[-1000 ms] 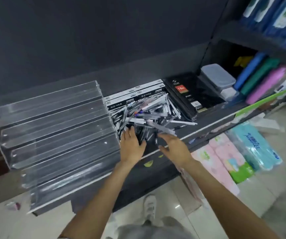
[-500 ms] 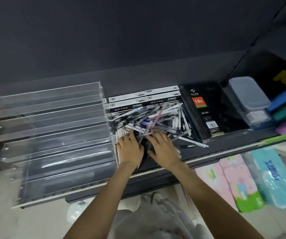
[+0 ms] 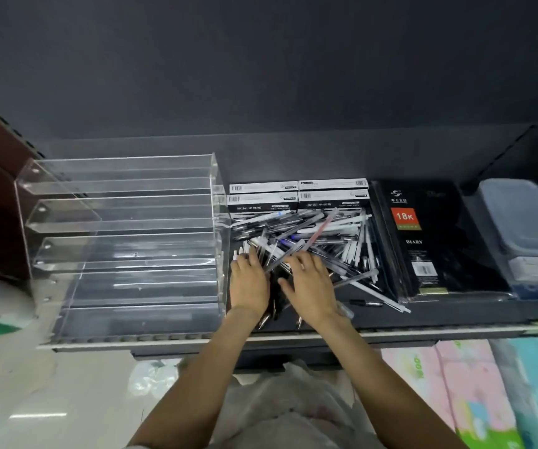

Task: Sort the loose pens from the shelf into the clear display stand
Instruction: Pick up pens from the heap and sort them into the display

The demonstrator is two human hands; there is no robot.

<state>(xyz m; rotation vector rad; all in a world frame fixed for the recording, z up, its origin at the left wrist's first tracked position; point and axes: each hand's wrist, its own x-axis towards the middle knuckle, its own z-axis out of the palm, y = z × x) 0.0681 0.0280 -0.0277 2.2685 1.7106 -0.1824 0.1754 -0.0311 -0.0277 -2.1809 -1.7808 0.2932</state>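
- Clear plastic makes up the display stand (image 3: 121,241), which sits on the left part of the dark shelf (image 3: 455,314). All its stepped rows look bare, with no pens in them that I can see.
- The loose pens (image 3: 322,241) lie in a messy heap just to the right of the stand, in front of some black and white boxes (image 3: 298,197).
- The left hand (image 3: 249,281) lies flat on the near left side of the heap, with its fingers straight and spread. It is not holding a pen.
- The right hand (image 3: 310,283) also lies on the heap, fingers apart and reaching in among the pens. I cannot tell if it has one pinched.
- I think this is the very start: the hands are feeling through the heap to choose pens.
- Next, a hand needs to close on one pen or a small bunch, lift it free, and carry it left to a row of the stand.
- A black diary (image 3: 429,241) lies to the right of the heap.
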